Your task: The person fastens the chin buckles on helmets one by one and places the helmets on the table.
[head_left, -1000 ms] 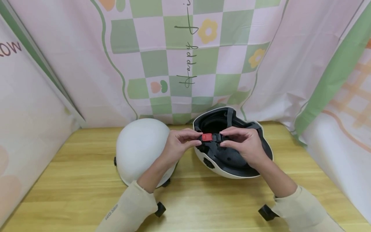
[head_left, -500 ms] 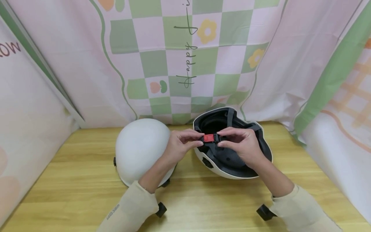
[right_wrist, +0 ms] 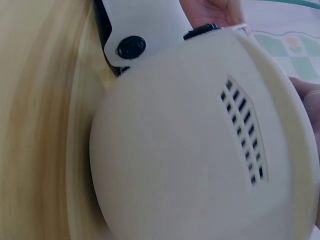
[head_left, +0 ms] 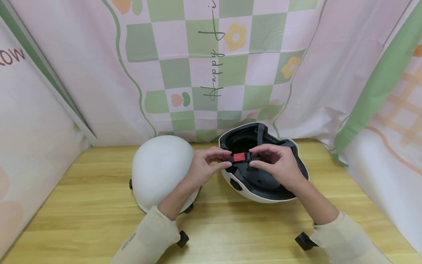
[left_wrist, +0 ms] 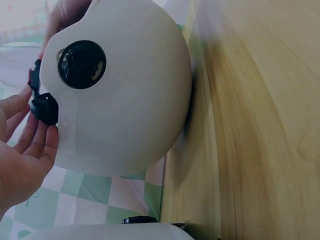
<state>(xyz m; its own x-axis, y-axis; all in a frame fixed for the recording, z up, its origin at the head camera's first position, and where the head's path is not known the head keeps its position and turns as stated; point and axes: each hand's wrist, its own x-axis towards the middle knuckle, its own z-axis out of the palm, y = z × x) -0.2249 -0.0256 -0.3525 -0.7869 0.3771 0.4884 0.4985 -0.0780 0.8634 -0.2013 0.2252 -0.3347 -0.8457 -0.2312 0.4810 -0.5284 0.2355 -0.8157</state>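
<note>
An upturned white helmet [head_left: 260, 198] with a dark lining lies on its crown. Its chin-strap buckle [head_left: 239, 157], red with a black end, is held over the helmet opening. My left hand [head_left: 204, 164] pinches the dark strap at the buckle's left side. In the left wrist view, its fingertips are on a black strap piece [left_wrist: 45, 108] by the helmet rim. My right hand [head_left: 280, 165] pinches the buckle's black end between thumb and forefinger. In the right wrist view the helmet shell hides most of that hand.
A second white helmet [head_left: 161, 172] stands dome-up on the wooden table [head_left: 244, 234], just left of the first and behind my left forearm. A printed curtain [head_left: 204, 73] hangs along the table's back edge, with more fabric at both sides.
The red and black buckle parts have come together, closing the gap seen at first. My left fingertips now sit off the red part, on the strap. The helmets stay in place.
</note>
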